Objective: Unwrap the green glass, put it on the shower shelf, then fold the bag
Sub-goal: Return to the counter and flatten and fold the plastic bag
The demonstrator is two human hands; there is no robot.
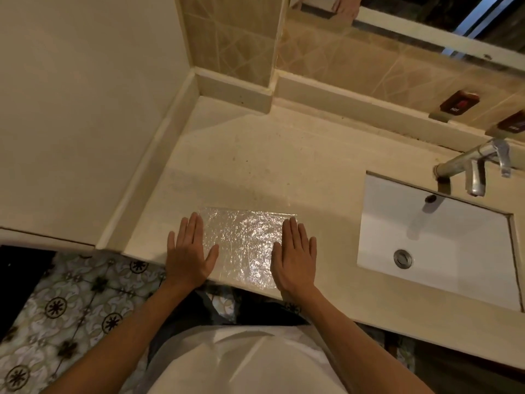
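A clear, crinkled plastic bag (244, 245) lies flat as a rectangle on the cream counter (255, 166), close to its front edge. My left hand (189, 253) rests flat, palm down, on the bag's left edge with fingers straight. My right hand (295, 255) lies flat on the bag's right edge in the same way. Neither hand grips anything. The green glass and the shower shelf are not in view.
A white rectangular sink (434, 245) with a drain is set into the counter at the right, under a chrome tap (474, 166). Tiled walls and a mirror (426, 18) stand behind. Patterned floor tiles (71, 308) show below left.
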